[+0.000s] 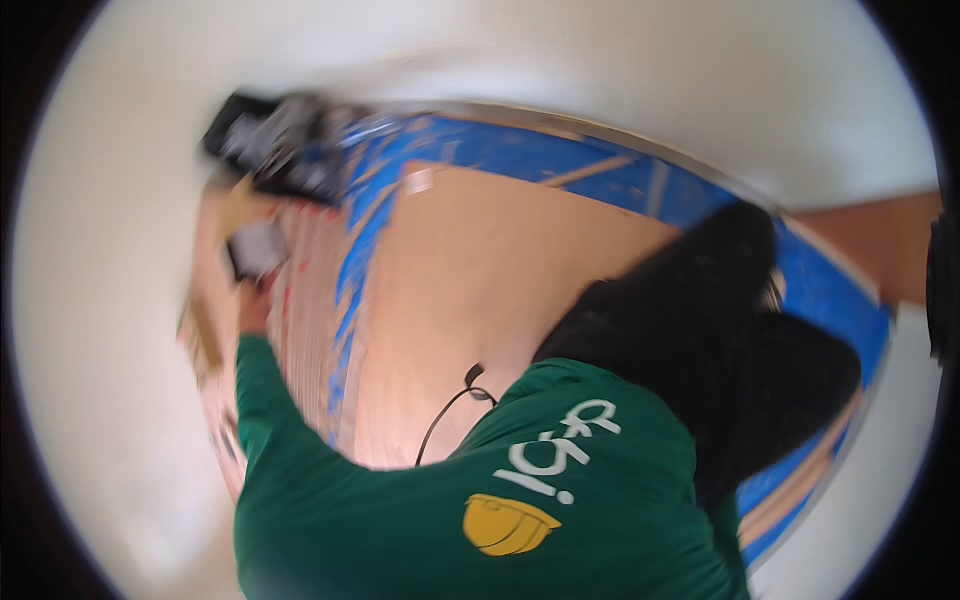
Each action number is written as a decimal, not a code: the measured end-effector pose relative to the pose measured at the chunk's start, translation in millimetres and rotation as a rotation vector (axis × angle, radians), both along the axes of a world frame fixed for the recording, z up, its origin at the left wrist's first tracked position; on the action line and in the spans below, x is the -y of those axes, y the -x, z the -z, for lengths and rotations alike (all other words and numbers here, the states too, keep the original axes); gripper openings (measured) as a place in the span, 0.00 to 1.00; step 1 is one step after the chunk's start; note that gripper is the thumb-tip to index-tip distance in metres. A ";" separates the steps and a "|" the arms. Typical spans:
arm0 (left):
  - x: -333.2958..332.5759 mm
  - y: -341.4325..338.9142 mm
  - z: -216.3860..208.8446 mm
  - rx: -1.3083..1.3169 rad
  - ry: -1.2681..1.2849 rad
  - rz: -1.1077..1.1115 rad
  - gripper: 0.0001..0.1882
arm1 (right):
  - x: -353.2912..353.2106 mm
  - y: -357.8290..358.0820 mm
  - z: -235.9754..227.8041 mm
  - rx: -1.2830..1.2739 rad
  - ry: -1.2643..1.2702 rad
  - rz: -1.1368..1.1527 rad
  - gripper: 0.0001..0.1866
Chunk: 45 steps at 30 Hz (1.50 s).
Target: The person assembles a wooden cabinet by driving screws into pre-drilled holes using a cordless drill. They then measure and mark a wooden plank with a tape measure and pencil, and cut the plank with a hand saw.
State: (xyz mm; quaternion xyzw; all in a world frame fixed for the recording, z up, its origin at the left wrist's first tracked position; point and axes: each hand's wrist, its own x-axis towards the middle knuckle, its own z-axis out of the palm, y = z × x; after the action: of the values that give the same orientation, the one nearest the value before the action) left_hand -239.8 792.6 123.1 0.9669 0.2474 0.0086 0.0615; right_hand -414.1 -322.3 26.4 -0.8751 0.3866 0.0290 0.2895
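Observation:
My left hand [255, 308] reaches out at the far left, at the end of a green sleeve. It is closed on the near edge of a grey, box-shaped thing with a dark side [258, 250]. Blur hides the single fingers and what kind of thing it is. Under it lies a stack of long, thin wooden boards [310, 290] with red marks. My right hand is out of view, behind my body.
A large wooden panel [470, 270] lies in the middle over blue sheeting [490, 145]. Black and grey bags [275, 140] are heaped at the far left corner. A black cable [440, 418] loops on the panel. My bent legs [680, 310] are at the right. White walls surround the floor.

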 end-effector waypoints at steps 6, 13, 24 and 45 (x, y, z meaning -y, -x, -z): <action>-19.2 -59.9 20.2 -0.120 0.051 -0.081 0.30 | -32.6 48.7 -18.9 -0.114 0.057 0.048 0.17; 159.4 -117.3 144.8 0.396 0.145 -0.057 0.28 | -74.3 47.7 -32.1 -0.112 -0.093 0.108 0.17; 586.5 -208.1 131.6 0.765 1.209 0.698 0.26 | -167.7 131.2 -15.8 0.225 -0.331 0.430 0.18; 818.5 -324.7 175.1 -0.233 0.740 1.926 0.35 | -334.4 155.9 30.2 0.123 0.040 1.657 0.31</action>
State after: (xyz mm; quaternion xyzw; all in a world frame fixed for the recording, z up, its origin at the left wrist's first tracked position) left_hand 84.9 -25.9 -52.0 0.6707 -0.6383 -0.2142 0.3112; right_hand -570.1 12.1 -3.8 -0.3118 0.8898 -0.2482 0.2221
